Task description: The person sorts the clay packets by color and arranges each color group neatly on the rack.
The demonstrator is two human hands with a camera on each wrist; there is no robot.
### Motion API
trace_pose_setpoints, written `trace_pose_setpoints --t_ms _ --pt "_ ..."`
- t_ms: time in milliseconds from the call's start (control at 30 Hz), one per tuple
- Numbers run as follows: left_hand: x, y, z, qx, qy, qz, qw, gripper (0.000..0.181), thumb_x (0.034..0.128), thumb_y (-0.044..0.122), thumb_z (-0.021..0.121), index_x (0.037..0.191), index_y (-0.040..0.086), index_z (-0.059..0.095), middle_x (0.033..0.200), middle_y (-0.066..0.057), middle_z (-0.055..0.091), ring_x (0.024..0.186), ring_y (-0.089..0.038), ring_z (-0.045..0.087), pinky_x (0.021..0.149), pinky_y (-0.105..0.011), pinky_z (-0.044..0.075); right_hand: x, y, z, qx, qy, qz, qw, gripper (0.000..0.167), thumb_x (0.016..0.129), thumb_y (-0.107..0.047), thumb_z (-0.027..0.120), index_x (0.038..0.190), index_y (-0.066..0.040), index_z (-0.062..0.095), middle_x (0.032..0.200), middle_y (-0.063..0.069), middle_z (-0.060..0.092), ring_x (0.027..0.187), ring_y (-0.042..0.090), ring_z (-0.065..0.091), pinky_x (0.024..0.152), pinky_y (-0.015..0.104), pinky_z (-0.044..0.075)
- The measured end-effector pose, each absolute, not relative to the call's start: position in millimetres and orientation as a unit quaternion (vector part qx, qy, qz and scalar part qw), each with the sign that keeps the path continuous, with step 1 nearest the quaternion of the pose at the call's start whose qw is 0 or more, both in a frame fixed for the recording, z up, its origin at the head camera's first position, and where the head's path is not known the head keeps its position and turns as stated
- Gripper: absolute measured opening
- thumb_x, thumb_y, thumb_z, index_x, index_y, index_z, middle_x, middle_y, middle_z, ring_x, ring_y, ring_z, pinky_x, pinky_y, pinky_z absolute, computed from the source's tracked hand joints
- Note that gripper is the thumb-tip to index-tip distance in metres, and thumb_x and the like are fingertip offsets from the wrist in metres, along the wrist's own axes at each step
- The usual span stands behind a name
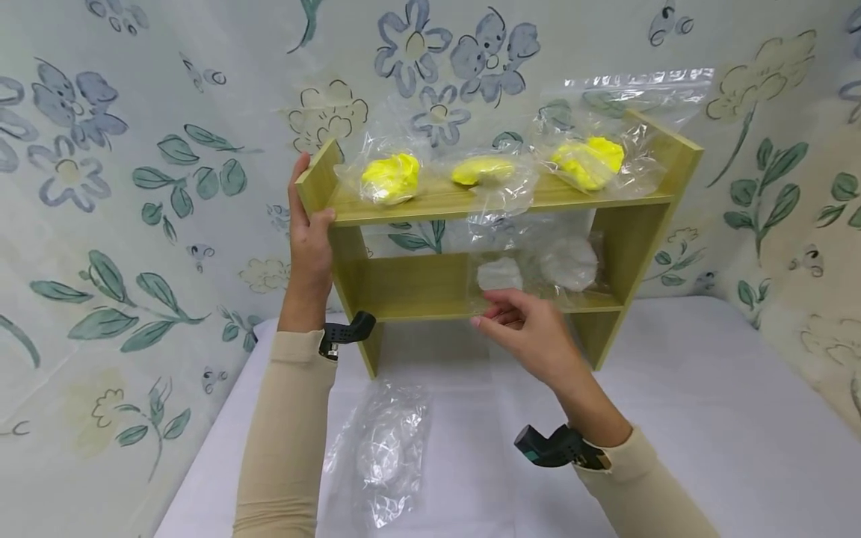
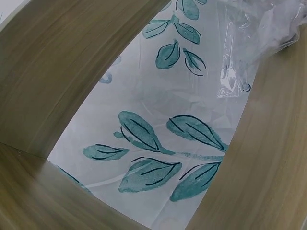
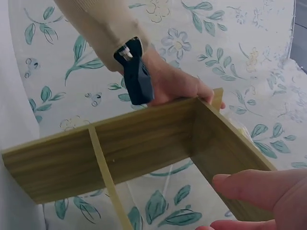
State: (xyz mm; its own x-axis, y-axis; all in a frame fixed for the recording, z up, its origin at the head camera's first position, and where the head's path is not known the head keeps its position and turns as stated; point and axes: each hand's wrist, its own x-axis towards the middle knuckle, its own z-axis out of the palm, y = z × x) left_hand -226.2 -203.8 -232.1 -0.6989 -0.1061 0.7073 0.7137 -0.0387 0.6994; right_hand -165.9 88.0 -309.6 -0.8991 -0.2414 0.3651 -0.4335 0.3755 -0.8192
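Found the small white lump in a clear plastic bag (image 1: pixel 499 274) lying on the lower board (image 1: pixel 410 288) of a pale yellow wooden two-board shelf (image 1: pixel 625 239), just left of a larger round white bagged lump (image 1: pixel 569 263), with the right hand (image 1: pixel 531 329) just in front, thumb and index parted, nothing visible between. Judged the step as settling bags along that board, the next move calling for a light adjusting touch, with the shelf steadied by the left hand (image 1: pixel 311 243), fingers wrapped round its left side panel. Noted bare board leftward, front edge close below the fingertips, headroom capped by the top board (image 1: pixel 437 203).
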Motion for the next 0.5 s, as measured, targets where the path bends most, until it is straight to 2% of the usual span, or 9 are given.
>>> trace_pose_setpoints --t_ms 267,500 --pt "-226 -203 -229 -0.244 -0.631 -0.673 0.3 0.071 0.0848 0.002 0.034 0.151 0.024 0.025 0.15 -0.001 0.032 0.131 -0.025 0.031 0.101 -0.035 0.025 -161 55 -340 0.237 -0.805 0.544 0.004 0.037 0.083 -0.024 0.075 0.115 -0.007 0.067 0.098 0.005 0.068 0.087 0.016 0.063 0.081 0.038 0.051" --pt "-226 -201 -232 -0.242 -0.626 -0.679 0.297 0.069 0.0836 0.004 0.034 0.15 0.022 0.026 0.149 -0.003 0.032 0.131 -0.024 0.031 0.103 -0.035 0.025 -159 37 -370 0.268 -0.787 0.554 -0.051 0.034 0.083 -0.023 0.074 0.112 -0.007 0.067 0.102 0.003 0.067 0.089 0.015 0.064 0.079 0.029 0.052"
